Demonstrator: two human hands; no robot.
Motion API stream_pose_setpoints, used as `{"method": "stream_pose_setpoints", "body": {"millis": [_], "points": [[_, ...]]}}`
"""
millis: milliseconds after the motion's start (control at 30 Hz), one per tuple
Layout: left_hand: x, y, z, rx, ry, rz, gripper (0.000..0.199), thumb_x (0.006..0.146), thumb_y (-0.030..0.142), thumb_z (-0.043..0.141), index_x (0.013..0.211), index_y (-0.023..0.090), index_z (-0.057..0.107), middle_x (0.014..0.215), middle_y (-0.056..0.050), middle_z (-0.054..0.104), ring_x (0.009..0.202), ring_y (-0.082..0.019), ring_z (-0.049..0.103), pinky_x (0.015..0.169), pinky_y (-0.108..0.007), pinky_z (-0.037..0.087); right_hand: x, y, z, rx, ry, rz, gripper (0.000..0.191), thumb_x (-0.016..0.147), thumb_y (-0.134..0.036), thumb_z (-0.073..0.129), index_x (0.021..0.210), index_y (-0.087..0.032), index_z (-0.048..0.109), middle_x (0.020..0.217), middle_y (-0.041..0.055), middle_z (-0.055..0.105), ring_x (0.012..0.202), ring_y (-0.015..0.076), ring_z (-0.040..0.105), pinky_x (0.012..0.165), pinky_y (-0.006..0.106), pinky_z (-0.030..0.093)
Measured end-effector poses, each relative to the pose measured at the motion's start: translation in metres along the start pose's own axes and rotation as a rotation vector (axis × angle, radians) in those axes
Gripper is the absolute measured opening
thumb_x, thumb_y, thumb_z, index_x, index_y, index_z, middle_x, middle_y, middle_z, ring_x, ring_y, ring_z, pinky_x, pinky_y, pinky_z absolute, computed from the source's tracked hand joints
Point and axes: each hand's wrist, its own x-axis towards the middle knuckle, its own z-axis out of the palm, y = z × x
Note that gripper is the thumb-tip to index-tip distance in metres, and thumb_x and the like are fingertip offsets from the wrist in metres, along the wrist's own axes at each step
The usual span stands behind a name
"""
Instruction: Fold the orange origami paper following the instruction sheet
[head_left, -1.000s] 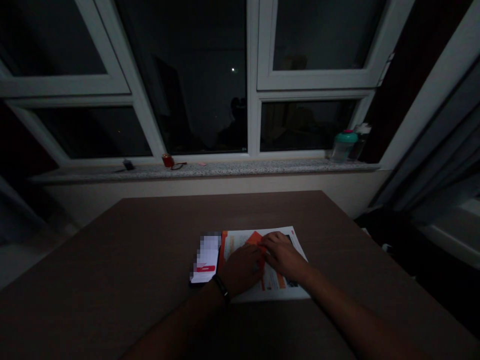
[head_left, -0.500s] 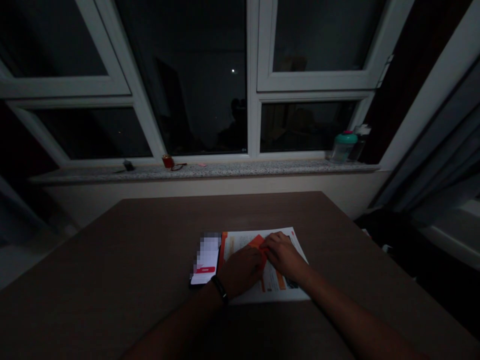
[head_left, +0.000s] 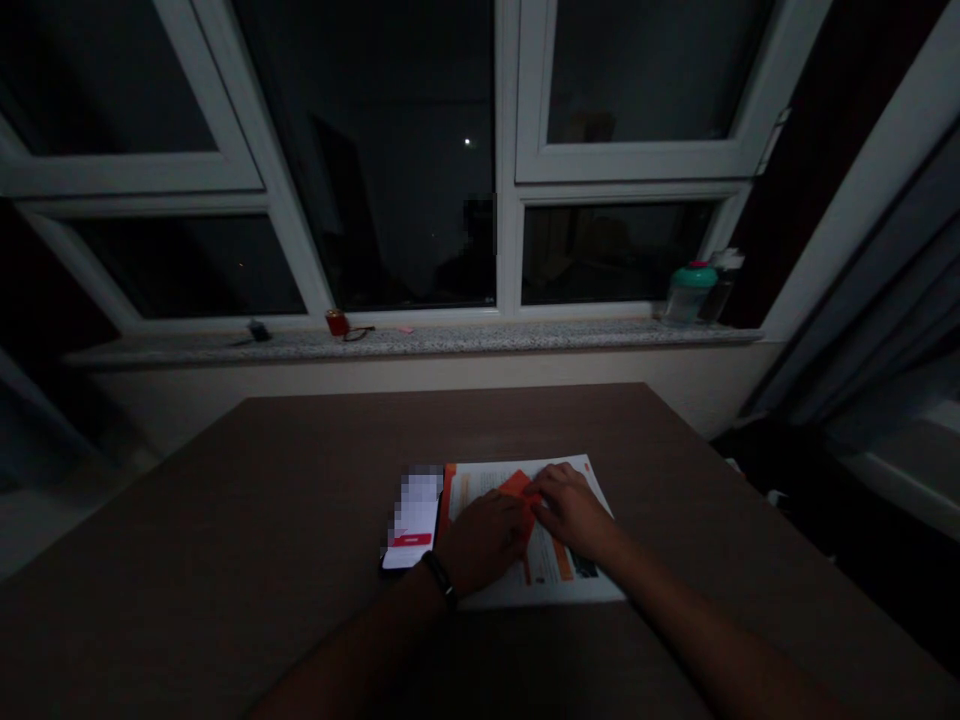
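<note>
A small piece of orange paper (head_left: 515, 483), seemingly folded, lies on a printed booklet or sheet (head_left: 540, 592) with orange blocks and text. From the left, my left hand (head_left: 481, 542), with a dark band at the wrist, covers part of the orange paper; its fingers are curled onto it. The fingertips of my right hand (head_left: 574, 508) are bent together at the paper's right edge, close to the left fingers. Most of the paper's lower part is hidden under the hands. A lit phone (head_left: 412, 553) lies left of the printed sheet, beside my left hand.
The brown table (head_left: 300, 470) reaches toward a stone windowsill (head_left: 450, 340). On the sill stand a teal-lidded bottle (head_left: 688, 292), a red jar-like object (head_left: 337, 322), a thin looped item (head_left: 358, 333) and a small dark object (head_left: 259, 330). Curtains hang at both sides.
My right hand has shifted very slightly right along the orange paper's edge. My left hand, the printed sheet and the phone stay nearly in place.
</note>
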Motion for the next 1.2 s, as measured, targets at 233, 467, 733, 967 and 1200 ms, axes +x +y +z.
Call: {"method": "stream_pose_setpoints", "body": {"millis": [233,467,733,967,1200], "points": [[0.001,0.000,-0.003,0.031,-0.066,-0.012,0.002,0.087,0.020,0.062,0.086,0.019,0.062,0.109,-0.004,0.065,0.106,-0.023,0.056,0.093,-0.035,0.043,-0.003,0.002,0.000,0.037,0.022,-0.024,0.020,0.082,-0.014,0.065,0.100,-0.023,0.070,0.099,0.0050,0.063,0.102,0.0240,0.050,0.090,0.037,0.038],[0.000,0.000,-0.005,0.040,-0.079,-0.039,0.006,0.085,0.021,0.066,0.089,0.019,0.063,0.115,-0.004,0.064,0.110,-0.023,0.056,0.095,-0.035,0.044,-0.002,0.002,-0.001,0.072,0.001,-0.011,0.019,0.084,-0.013,0.063,0.099,-0.023,0.070,0.100,0.0055,0.063,0.100,0.0239,0.050,0.088,0.037,0.038],[0.001,0.003,-0.006,0.048,-0.074,-0.037,0.006,0.084,0.020,0.066,0.089,0.018,0.063,0.115,-0.004,0.065,0.109,-0.024,0.056,0.094,-0.036,0.044,0.000,0.007,0.003,0.059,0.033,-0.028,0.026,0.090,-0.011,0.054,0.102,-0.025,0.072,0.098,0.0046,0.064,0.099,0.0230,0.050,0.088,0.037,0.038],[-0.001,0.002,-0.004,0.057,-0.070,-0.044,0.007,0.086,0.021,0.065,0.091,0.019,0.060,0.115,-0.005,0.064,0.110,-0.024,0.055,0.095,-0.037,0.042,0.002,0.012,0.002,0.076,0.063,-0.092,0.036,0.086,-0.002,0.048,0.097,-0.024,0.073,0.095,0.0045,0.066,0.098,0.0213,0.053,0.090,0.035,0.039],[-0.004,0.006,0.000,0.119,-0.040,-0.105,0.016,0.091,0.023,0.057,0.107,0.019,0.056,0.119,-0.007,0.061,0.112,-0.025,0.055,0.094,-0.039,0.043,-0.004,0.026,-0.017,-0.021,0.173,0.125,0.025,0.081,-0.011,0.053,0.101,-0.018,0.066,0.101,0.0080,0.063,0.100,0.0238,0.053,0.091,0.035,0.040]]}}
